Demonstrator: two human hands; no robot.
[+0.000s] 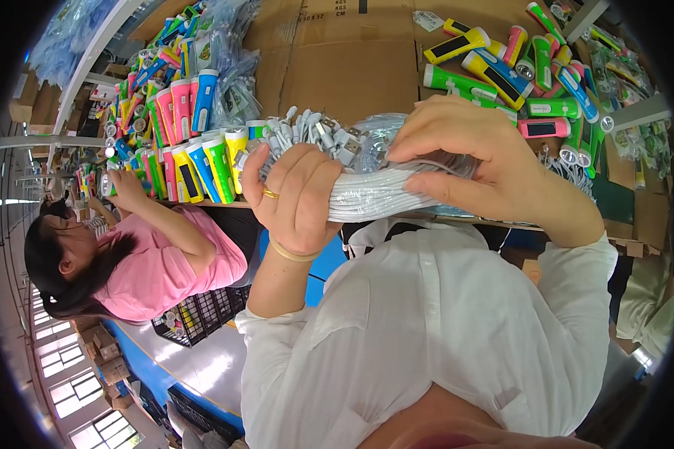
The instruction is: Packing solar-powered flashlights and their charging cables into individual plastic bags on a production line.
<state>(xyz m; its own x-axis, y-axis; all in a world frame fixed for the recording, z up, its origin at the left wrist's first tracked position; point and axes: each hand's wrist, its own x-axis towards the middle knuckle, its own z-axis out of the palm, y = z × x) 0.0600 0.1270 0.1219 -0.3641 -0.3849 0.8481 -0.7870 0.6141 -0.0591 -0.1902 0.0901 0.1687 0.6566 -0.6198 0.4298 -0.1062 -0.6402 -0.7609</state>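
A thick bundle of white USB cables lies across in front of my chest, above the table's near edge. My left hand is wrapped round its left part, with a ring and a wristband showing. Loose USB plugs fan out above and beyond that hand. At the other end, my right hand curves over the bundle, thumb against the near side and fingers on the far side. Its grip partly hides the cables there. Clear plastic lies just behind the bundle.
Colourful flashlights stand in rows at the left; more flashlights are piled at the right. Cardboard covers the table beyond. Plastic bags lie at the back left. A co-worker in pink sits at my left. Metal posts flank the table.
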